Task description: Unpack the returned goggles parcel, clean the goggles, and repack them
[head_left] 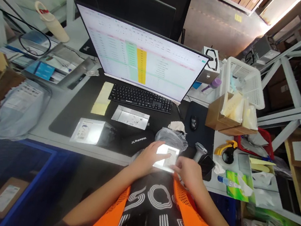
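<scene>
Close to my body, at the desk's front edge, is a small white box (162, 162) with a printed label, its surface bright with glare. My left hand (147, 158) grips its left side, thumb lying across the top. At the lower right edge of the box, the curled fingers of my right hand (189, 170) pinch or touch it; their tips are partly hidden. Just behind lies a crumpled clear plastic bag (171, 138). A black pouch marked Wakening (138, 141) is left of my hands. Farther left are an open silvery box part (130, 117) and another labelled white box (87, 131).
A monitor (147, 59) showing a spreadsheet stands behind the keyboard (141, 98). To the right are a mouse (194, 122), a barcode scanner (200, 150), a yellow tape dispenser (226, 150) and a carton (222, 114) of packets. A plastic-wrapped bundle (19, 106) sits at the left.
</scene>
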Available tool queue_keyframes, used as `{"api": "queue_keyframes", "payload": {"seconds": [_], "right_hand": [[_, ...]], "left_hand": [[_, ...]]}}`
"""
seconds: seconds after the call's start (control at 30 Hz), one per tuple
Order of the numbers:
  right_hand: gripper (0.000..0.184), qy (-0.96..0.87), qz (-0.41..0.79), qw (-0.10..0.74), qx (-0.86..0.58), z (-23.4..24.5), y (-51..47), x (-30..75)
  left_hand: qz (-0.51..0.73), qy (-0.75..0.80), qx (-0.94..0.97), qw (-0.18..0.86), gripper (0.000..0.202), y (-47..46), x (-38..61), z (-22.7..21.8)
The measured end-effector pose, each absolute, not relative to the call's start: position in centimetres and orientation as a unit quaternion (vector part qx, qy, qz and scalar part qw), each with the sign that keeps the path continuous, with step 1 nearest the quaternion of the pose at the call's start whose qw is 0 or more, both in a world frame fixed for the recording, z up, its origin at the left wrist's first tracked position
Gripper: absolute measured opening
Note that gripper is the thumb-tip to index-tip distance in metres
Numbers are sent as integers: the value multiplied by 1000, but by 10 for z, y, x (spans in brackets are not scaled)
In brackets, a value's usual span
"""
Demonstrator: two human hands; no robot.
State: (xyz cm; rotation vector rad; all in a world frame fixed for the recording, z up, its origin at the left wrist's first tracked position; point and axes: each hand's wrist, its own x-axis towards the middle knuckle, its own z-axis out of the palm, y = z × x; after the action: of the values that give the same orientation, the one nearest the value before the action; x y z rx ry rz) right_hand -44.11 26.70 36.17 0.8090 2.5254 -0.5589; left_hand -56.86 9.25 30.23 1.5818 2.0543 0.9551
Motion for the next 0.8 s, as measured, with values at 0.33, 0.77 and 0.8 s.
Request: {"api": "queue_keyframes", "payload": {"seconds": [0.33, 0.77, 0.8], "right_hand": [[16, 915, -262, 204, 229, 346, 273, -408], [64, 899, -376, 97, 203, 309, 320, -373], [78, 897, -396, 63, 186, 312, 321, -376]], "left_hand": [[167, 805, 537, 187, 124, 127, -549, 331], [497, 787, 228, 287, 102, 71, -572, 355], [538, 770, 173, 298, 102, 58, -576, 355]]}}
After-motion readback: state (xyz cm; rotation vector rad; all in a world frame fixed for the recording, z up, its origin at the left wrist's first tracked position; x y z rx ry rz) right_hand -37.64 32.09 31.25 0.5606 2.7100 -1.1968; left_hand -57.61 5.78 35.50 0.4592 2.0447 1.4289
